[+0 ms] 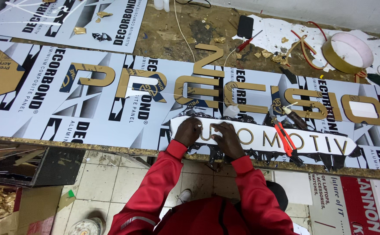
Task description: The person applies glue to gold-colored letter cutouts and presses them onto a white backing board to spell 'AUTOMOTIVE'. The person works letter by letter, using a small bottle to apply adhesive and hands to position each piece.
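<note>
Bright, even light falls from overhead across the panel [68,87], and its glossy film throws pale glare at the far left. Soft, short shadows sit under the gold letters [259,98] and beneath the near edge of the bench [177,30], where the floor [107,174] goes noticeably dimmer. Focus holds sharp through the middle, while the wide lens bows the straight edges at left and right, and the near corners look slightly soft.

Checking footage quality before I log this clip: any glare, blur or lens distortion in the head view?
Head view: sharp where the left hand and right hand press on the white strip; soft sheen on the gold letters, no blown glare; wide-angle bending of the bench edge; floor dimmer.
</note>
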